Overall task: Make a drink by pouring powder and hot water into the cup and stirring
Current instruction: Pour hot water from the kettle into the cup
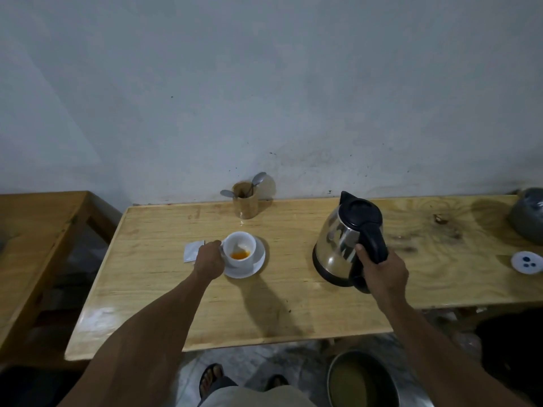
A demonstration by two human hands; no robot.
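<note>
A white cup (239, 245) stands on a white saucer (258, 264) in the middle of the wooden table (264, 312). Orange powder (240, 255) lies in the cup's bottom. My left hand (209, 258) holds the cup at its left side. To the right, a steel kettle (340, 239) with a black lid and handle is upright, its base just off or on the table. My right hand (382, 271) is closed around the black handle. A small white sachet (192, 250) lies flat left of the cup, partly behind my left hand.
A wooden holder (245, 202) with spoons stands at the table's back edge by the wall. A white kettle base (527, 262) and a grey pot (529, 215) sit at the far right. A second table (32, 239) is left. A metal bowl (363, 380) sits on the floor.
</note>
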